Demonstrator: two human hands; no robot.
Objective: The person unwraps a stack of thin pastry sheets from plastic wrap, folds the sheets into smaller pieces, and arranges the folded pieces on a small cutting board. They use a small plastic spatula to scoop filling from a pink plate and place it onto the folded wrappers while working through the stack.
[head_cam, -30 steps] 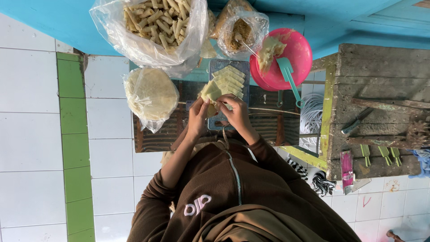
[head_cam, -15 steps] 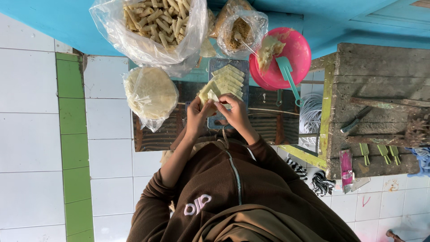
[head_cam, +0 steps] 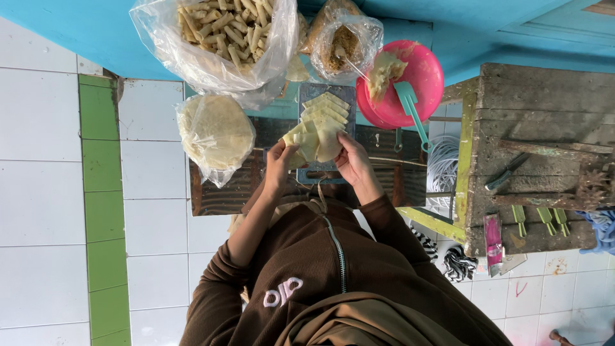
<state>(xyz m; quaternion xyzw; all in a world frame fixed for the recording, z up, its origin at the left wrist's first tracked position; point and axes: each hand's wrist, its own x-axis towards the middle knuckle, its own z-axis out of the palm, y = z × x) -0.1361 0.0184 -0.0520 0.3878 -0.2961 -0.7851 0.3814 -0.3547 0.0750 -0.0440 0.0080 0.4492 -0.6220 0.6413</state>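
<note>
My left hand (head_cam: pixel 280 165) and my right hand (head_cam: pixel 351 161) both grip a pale yellow wrapper sheet (head_cam: pixel 318 142), which is partly folded between them. It lies at the near end of a grey cutting board (head_cam: pixel 309 93). Further up the board, a row of several more pale wrappers (head_cam: pixel 325 107) overlap one another. My brown zipped sweater fills the bottom of the view.
A clear bag of rolled sticks (head_cam: pixel 224 32) is at the top, with a bag of round wrappers (head_cam: pixel 214 134) below it. A bag of brown filling (head_cam: pixel 343 45) and a pink bowl (head_cam: pixel 423 80) holding a teal spatula (head_cam: pixel 410 109) are nearby. A worn wooden bench (head_cam: pixel 538 102) with a knife (head_cam: pixel 506 173) stands at right.
Both hands stay on the wrapper at the board's near end; only the fingers have shifted slightly on it.
</note>
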